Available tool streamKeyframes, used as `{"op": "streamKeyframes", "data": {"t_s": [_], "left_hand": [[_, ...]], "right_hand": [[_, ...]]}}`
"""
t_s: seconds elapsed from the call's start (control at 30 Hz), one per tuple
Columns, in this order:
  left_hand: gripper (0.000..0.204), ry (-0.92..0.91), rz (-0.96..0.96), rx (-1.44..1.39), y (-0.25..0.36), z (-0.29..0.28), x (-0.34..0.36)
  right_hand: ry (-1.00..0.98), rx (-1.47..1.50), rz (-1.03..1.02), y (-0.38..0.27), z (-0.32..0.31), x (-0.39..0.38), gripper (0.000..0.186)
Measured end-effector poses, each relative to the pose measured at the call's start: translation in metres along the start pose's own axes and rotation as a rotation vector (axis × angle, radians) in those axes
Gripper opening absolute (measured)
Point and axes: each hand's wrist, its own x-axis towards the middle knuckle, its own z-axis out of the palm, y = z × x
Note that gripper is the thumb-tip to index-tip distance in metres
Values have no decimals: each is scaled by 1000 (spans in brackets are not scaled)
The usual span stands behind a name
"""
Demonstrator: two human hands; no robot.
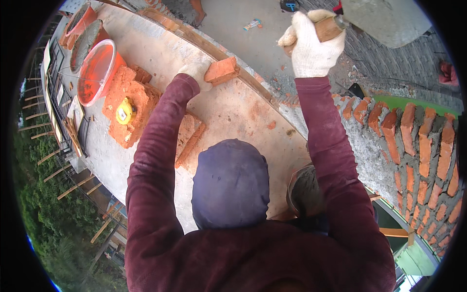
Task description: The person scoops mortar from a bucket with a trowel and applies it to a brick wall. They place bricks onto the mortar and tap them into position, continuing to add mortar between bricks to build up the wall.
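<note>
Two gloved hands are at work over a dusty concrete slab [233, 112] that serves as the worktop. The left hand [197, 73], in a white knit glove, is closed around one end of a red brick [222, 70], which lies at the slab's far edge against a long wooden batten [214, 48]; the brick looks pressed to that edge, probably so the batten keeps it in line. The right hand [311, 46], also gloved, is wrapped tight around the wooden handle of a brick trowel [384, 22], raised well above and to the right of the brick, blade pointing away toward the paved ground. Held that high, the trowel seems poised for a tap or a chop, though that is only a judgement from its position. The brick is thus directly in the left hand and well apart from the right.

Near the left forearm sits a stack of red bricks [129, 104] with a yellow tape measure [125, 112] resting on top, kept within easy reach. Beyond it stand an orange bucket [97, 73] and a second bucket of grey mortar [87, 41]. More loose bricks [189, 136] lie flat just under the left sleeve. To the right runs a course of bricks set on edge in mortar [418, 136]. A tub of mortar [304, 192] sits close under the right elbow, partly hidden by the person's hood.
</note>
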Motion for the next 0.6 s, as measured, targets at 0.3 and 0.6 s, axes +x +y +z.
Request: {"op": "streamKeyframes", "data": {"t_s": [0.3,0.6], "left_hand": [[56,35,-38,3,-7,8,1],[62,84,94,185,-3,10,12]], "right_hand": [[-399,-352,352,28,-28,-35,32],[-867,-540,756,95,-13,-89,27]]}}
